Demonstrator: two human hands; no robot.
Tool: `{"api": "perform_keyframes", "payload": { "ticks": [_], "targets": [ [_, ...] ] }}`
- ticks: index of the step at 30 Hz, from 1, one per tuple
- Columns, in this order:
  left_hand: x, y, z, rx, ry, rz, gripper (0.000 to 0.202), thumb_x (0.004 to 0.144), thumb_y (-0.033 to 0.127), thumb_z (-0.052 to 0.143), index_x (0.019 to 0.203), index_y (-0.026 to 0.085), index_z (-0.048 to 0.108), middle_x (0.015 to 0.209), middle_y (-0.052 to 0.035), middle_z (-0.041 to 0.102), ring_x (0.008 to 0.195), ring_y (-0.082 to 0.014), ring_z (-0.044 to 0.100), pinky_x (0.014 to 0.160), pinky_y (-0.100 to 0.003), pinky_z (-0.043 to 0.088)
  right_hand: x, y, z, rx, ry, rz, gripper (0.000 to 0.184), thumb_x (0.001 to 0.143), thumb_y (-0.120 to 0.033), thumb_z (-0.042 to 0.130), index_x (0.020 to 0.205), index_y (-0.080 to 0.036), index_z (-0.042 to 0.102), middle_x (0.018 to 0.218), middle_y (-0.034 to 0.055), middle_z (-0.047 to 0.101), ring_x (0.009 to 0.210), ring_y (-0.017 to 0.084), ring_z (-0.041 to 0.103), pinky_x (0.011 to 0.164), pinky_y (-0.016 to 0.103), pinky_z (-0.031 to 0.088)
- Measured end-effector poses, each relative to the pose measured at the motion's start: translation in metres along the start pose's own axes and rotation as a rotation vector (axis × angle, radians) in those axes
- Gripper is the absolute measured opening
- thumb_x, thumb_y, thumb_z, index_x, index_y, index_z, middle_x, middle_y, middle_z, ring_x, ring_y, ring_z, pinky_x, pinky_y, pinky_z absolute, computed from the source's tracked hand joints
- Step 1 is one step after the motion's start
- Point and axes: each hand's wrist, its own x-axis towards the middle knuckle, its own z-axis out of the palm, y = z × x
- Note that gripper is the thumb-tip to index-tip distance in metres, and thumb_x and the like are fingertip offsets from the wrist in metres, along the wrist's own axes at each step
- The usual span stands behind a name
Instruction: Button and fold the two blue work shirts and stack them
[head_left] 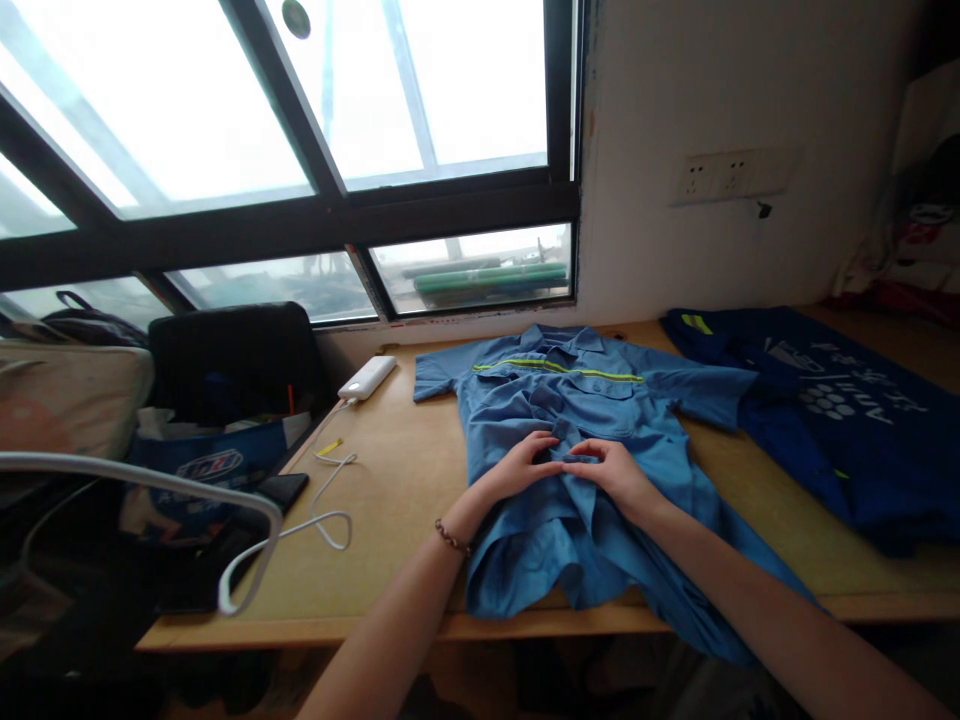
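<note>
A light blue short-sleeved work shirt (570, 400) with a yellow-green chest stripe lies face up on the wooden table (397, 470), collar toward the window. Its hem hangs over the near edge. My left hand (525, 462) and my right hand (611, 468) meet at the shirt's front placket, about mid-chest. Both hands have their fingers pinched together on the cloth, fingertips nearly touching each other. A bead bracelet (452, 539) circles my left wrist.
A dark blue garment with white print (832, 410) lies at the table's right. A white power bank (367, 378) with a looping white cable (330, 500) sits at the left, beside a black bag (232, 360), a phone (281, 490) and a white hanger (225, 500).
</note>
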Motion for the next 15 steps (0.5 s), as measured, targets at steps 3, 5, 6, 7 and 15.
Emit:
{"api": "perform_keyframes", "payload": {
  "ticks": [3,5,6,7,15],
  "targets": [
    [0.002,0.000,0.000,0.007,0.005,0.012,0.031,0.066,0.028,0.065,0.096,0.020,0.064,0.112,-0.0067,0.053,0.101,-0.0205,0.050,0.091,-0.030,0.036,0.003,0.004,-0.002,0.186,0.023,0.184,0.031,0.051,-0.027,0.074,0.073,-0.015,0.057,0.068,-0.0006,0.060,0.061,0.012,0.056,0.056,0.023,0.044],
    [0.003,-0.001,-0.001,0.021,0.000,0.027,0.028,0.069,0.028,0.062,0.097,0.020,0.064,0.112,-0.0065,0.054,0.103,-0.0206,0.049,0.092,-0.030,0.035,0.005,0.003,-0.004,0.288,-0.010,0.284,0.031,0.050,-0.022,0.075,0.074,-0.015,0.056,0.065,-0.0014,0.060,0.059,0.011,0.057,0.054,0.022,0.045],
    [0.003,-0.001,-0.001,0.016,0.005,0.030,0.028,0.070,0.028,0.061,0.096,0.021,0.064,0.112,-0.0063,0.054,0.104,-0.0206,0.049,0.093,-0.030,0.035,0.005,0.001,-0.006,0.329,-0.031,0.326,0.031,0.050,-0.019,0.075,0.074,-0.015,0.056,0.064,-0.0013,0.060,0.058,0.011,0.057,0.054,0.022,0.046],
    [0.003,-0.001,-0.001,0.003,0.013,0.028,0.027,0.070,0.028,0.061,0.095,0.021,0.064,0.111,-0.0061,0.055,0.103,-0.0206,0.048,0.093,-0.030,0.034,0.006,-0.001,-0.009,0.363,-0.053,0.361,0.031,0.051,-0.017,0.075,0.075,-0.015,0.057,0.065,-0.0008,0.061,0.058,0.011,0.058,0.055,0.022,0.046],
    [0.001,0.000,0.001,-0.054,0.050,0.021,0.025,0.067,0.026,0.064,0.092,0.021,0.065,0.108,-0.0063,0.056,0.102,-0.0208,0.048,0.095,-0.032,0.032,0.006,-0.012,-0.026,0.461,-0.302,0.467,0.021,0.059,-0.012,0.070,0.076,-0.014,0.058,0.068,0.0009,0.064,0.058,0.011,0.059,0.057,0.023,0.049]
  ]
}}
